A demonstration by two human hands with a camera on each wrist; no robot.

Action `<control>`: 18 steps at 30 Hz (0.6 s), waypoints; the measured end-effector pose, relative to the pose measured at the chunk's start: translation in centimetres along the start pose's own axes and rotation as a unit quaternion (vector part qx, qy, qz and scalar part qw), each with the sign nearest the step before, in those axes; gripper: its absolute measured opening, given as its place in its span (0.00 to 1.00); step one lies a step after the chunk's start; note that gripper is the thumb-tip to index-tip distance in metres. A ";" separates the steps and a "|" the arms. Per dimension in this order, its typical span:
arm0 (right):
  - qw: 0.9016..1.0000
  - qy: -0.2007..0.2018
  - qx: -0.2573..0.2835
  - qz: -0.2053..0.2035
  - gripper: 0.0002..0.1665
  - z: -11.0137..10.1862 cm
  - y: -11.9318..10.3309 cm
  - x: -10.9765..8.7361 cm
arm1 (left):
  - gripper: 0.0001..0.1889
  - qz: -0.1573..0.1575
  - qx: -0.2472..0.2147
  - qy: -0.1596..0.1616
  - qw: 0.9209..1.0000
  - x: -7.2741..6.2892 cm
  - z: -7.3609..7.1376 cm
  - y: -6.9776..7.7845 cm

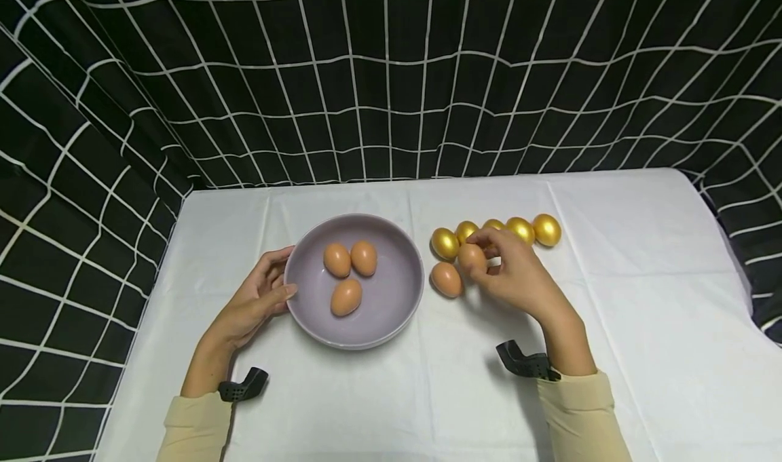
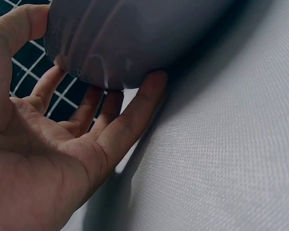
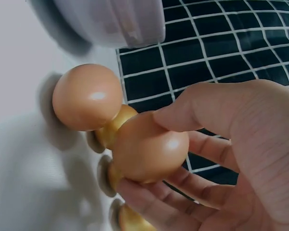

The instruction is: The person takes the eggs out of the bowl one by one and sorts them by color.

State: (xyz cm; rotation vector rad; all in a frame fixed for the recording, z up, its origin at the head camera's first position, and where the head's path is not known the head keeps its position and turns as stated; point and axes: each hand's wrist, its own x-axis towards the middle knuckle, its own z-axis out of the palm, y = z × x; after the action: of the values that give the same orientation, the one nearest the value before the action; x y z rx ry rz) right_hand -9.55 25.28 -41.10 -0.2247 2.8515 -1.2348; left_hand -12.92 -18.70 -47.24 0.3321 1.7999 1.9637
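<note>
A brown egg [image 1: 472, 258] is pinched between the thumb and fingers of my right hand [image 1: 514, 272]; the right wrist view shows this egg [image 3: 151, 147] lifted off the cloth. Just left of it, another brown egg [image 1: 447, 279] lies on the table. At the left side of a mauve bowl [image 1: 391, 306], my left hand [image 1: 256, 298] holds on with the thumb at the rim and the fingers against the outer wall. Inside the bowl lie three brown eggs [image 1: 346, 297]. Several golden eggs [image 1: 546, 230] form a row behind my right hand, which partly covers them.
A white cloth [image 1: 366, 408] with light creases covers the table. Black fabric with a white grid [image 1: 403, 82] hangs behind the table and along both sides. Each wrist carries a small black camera mount [image 1: 528, 361].
</note>
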 end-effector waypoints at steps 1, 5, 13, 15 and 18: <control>1.000 -0.003 -0.008 0.000 0.20 0.1 0.0 0.0 | 0.35 0.000 0.000 0.000 1.000 -0.1 0.0 0.0; 0.999 -0.008 -0.038 0.002 0.21 0.2 -0.1 0.0 | 0.36 0.002 0.002 0.001 1.000 -0.1 -0.1 0.1; 0.999 -0.028 -0.041 0.015 0.21 0.3 -0.1 0.0 | 0.36 0.005 -0.003 0.000 1.000 -0.1 -0.1 0.0; 0.998 -0.033 -0.041 0.020 0.21 0.4 -0.1 -0.1 | 0.35 0.006 -0.004 0.000 1.000 -0.1 -0.1 0.0; 0.998 -0.037 -0.048 0.023 0.22 0.6 -0.1 -0.1 | 0.35 0.007 -0.004 -0.001 1.000 -0.1 0.0 0.0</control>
State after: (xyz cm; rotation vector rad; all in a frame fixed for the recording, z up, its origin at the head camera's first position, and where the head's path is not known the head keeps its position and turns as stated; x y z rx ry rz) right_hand -9.39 24.79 -41.42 -0.2006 2.8378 -1.0598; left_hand -12.84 -18.79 -47.22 0.3443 1.7935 1.9777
